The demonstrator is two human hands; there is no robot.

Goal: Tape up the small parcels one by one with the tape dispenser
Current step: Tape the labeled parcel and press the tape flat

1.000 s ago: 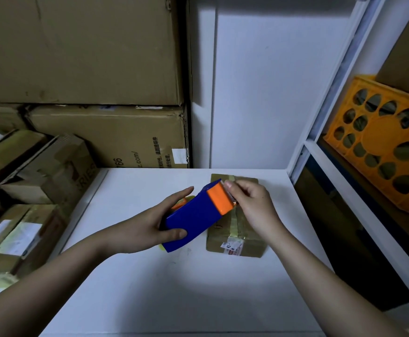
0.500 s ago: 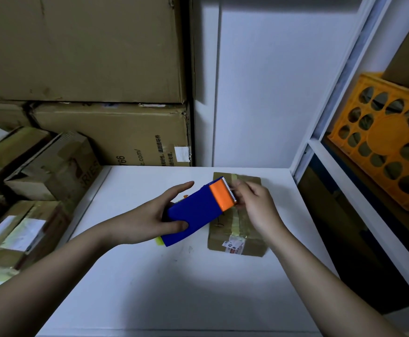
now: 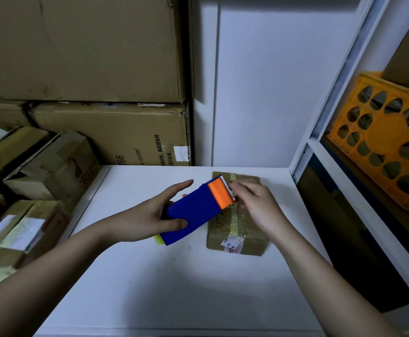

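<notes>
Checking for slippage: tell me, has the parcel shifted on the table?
No. The parcel still sits near the table's back right corner.

The tape dispenser (image 3: pixel 193 212) looks like smooth matt plastic, with a toothed metal edge at its 1 o'clock end. The parcel (image 3: pixel 237 227) is rough brown cardboard banded with glossy tape; the surface (image 3: pixel 174 288) looks smooth, matt white.

Bare table (image 3: pixel 150 288) lies open in front, hemmed by stacked cartons (image 3: pixel 116 135) left and behind, shelf frame (image 3: pixel 339 181) right, parcel (image 3: pixel 237 229) mid-right.
</notes>
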